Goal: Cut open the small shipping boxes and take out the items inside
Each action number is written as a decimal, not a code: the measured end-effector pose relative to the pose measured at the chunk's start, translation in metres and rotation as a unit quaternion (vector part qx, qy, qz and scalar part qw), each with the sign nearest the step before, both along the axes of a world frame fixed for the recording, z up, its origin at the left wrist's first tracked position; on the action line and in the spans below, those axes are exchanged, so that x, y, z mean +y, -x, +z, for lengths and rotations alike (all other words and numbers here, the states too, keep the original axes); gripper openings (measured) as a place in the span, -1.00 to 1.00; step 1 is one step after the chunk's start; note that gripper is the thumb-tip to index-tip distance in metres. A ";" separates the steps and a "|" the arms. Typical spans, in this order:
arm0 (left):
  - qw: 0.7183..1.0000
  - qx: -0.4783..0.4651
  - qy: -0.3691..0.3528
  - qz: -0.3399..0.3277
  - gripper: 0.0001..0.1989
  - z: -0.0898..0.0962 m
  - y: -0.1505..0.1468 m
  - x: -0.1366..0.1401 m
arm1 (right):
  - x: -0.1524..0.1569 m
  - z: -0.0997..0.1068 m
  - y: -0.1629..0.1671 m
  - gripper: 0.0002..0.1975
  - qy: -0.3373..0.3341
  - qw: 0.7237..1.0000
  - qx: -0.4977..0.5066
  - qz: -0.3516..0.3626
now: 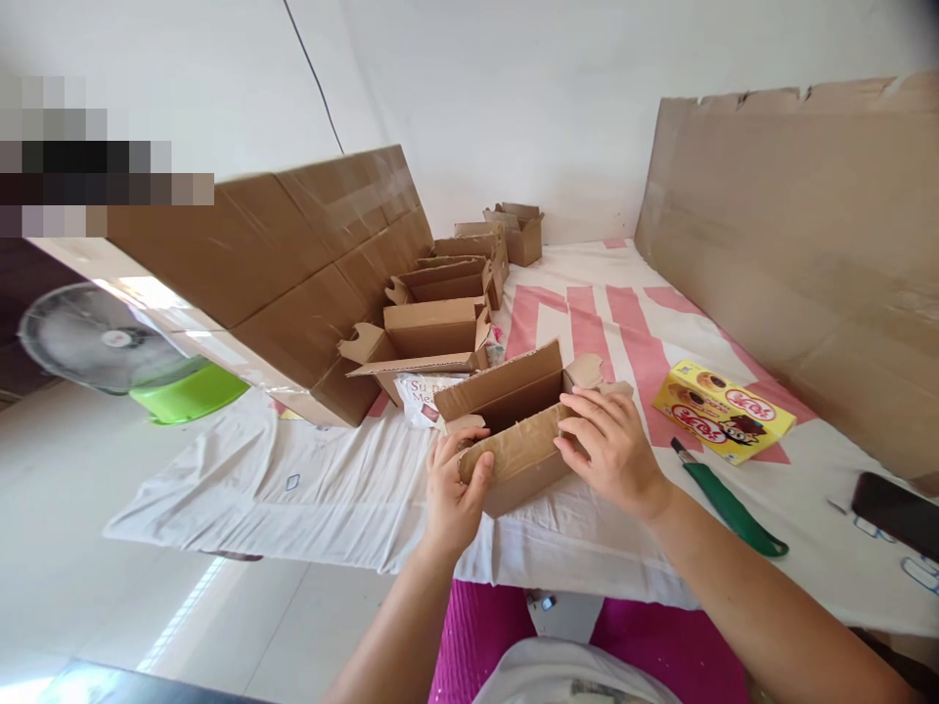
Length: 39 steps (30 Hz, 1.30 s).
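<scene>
So the near edge of the white cloth with pink stripes (pixel 330 508) cuts across the lower part of the frame, and the small open-topped brown cardboard box (pixel 524 474) sits just in from it, around lower centre. Left hand (pixel 456 489) is clamped on its near left corner, thumb outside; right hand (pixel 612 445) has fingers over the right end, but can't tell if it's really pinching. You can see the box's bare inner walls, bottom's hidden. Over right, there's a green-handled cutter (pixel 737 508) near that forearm, then a yellow printed snack carton (pixel 723 411) behind it. Left side's tighter: a white printed plastic packet (pixel 418 406) pokes out right behind the box, by a row of open brown cardboard boxes (pixel 432 332) running beside tall, taped brown cartons (pixel 308 244). Widest lane is the striped stretch up the middle, between that row and the big brown cardboard sheet (pixel 792 244), upper right.
</scene>
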<state>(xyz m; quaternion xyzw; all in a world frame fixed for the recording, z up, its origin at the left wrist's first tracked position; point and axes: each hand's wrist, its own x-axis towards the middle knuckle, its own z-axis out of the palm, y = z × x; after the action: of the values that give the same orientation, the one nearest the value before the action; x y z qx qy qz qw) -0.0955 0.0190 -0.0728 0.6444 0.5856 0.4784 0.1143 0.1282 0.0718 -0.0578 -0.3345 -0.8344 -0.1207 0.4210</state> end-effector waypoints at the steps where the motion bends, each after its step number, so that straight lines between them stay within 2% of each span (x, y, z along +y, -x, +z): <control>1: 1.000 0.002 0.000 0.000 -0.76 0.000 0.000 0.000 | 0.000 0.000 0.000 -0.92 -0.006 1.000 -0.002 -0.003; 6: 1.000 0.021 -0.007 -0.004 -0.77 -0.002 0.001 -0.001 | 0.000 -0.001 0.001 -0.85 -0.020 1.000 -0.001 -0.017; 13: 1.000 0.022 -0.008 -0.004 -0.76 -0.002 0.001 0.000 | -0.004 0.004 -0.001 -0.94 0.015 1.000 -0.018 -0.008; 19: 0.999 0.033 -0.008 -0.007 -0.76 -0.002 0.001 -0.002 | 0.000 0.001 0.002 -0.88 -0.014 1.000 -0.001 -0.017; 25: 1.000 0.030 -0.002 -0.009 -0.75 -0.001 0.000 -0.003 | -0.006 0.003 0.000 -0.95 0.021 1.000 0.004 -0.005; 28: 1.000 0.024 0.007 -0.008 -0.76 0.001 -0.001 -0.003 | -0.008 0.004 0.002 -0.98 0.036 0.999 -0.006 -0.021; 33: 0.999 0.009 -0.005 -0.034 -0.69 0.000 0.001 -0.003 | -0.003 -0.001 0.007 -0.89 0.024 0.999 0.020 -0.039; 39: 0.998 0.012 -0.019 -0.050 -0.64 -0.001 0.001 -0.004 | -0.002 -0.009 0.007 -0.90 0.038 0.998 0.043 -0.026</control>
<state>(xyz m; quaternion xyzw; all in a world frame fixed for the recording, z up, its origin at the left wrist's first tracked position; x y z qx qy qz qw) -0.0969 0.0150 -0.0736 0.6808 0.5444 0.4754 0.1186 0.1209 0.0701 -0.0664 -0.3768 -0.8103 -0.0856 0.4406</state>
